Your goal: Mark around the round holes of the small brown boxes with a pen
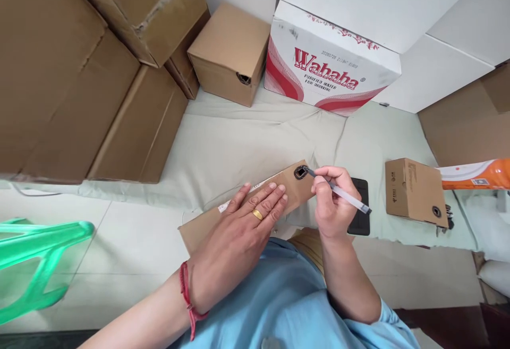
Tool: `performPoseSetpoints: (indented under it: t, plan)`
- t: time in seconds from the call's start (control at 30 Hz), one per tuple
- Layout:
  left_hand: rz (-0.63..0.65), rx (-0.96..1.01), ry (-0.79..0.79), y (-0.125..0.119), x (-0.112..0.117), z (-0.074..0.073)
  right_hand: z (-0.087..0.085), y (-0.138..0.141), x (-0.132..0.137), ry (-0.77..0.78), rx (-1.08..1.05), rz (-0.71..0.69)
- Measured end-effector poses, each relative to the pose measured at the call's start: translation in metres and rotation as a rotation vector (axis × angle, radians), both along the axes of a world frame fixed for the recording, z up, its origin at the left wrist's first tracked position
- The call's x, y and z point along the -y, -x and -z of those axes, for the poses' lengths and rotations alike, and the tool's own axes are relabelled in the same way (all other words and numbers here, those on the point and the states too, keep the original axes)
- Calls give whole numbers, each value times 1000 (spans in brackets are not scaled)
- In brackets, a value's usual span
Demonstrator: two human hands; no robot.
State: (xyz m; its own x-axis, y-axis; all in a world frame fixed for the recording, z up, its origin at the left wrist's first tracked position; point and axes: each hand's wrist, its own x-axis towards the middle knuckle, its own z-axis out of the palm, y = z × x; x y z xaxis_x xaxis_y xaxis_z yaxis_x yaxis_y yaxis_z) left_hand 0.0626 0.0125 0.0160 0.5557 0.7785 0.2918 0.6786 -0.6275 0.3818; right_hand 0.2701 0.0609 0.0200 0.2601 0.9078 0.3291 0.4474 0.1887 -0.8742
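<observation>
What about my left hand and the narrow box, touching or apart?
Touching. The head view shows your left hand lying flat, palm down, across the narrow box.

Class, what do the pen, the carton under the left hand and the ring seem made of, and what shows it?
Pen: probably smooth plastic, from its pale, seemingly translucent barrel.
Carton: most likely matt brown cardboard, given its dull face and folded edges.
Ring: polished gold-coloured metal, judging by its shine; solid or plated is unclear.
</observation>
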Motion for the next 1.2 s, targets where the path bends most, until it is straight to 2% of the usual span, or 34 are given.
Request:
performPoseSetpoints:
  t: [0.13,0.23,0.5,0.8,1.2]
  plan:
    - [-4,12,20,0,1,2,-1,4,5,-100,236,96]
    - [-1,17,18,-1,1,3,-2,7,7,-123,321,136]
    - [3,-2,2,-1,1,3,1,10,3,-127,380,120]
    - [8,13,6,0,1,3,1,9,6,-175,411,10]
    - [29,-15,40,2,0,3,-5,3,15,-153,416,-68]
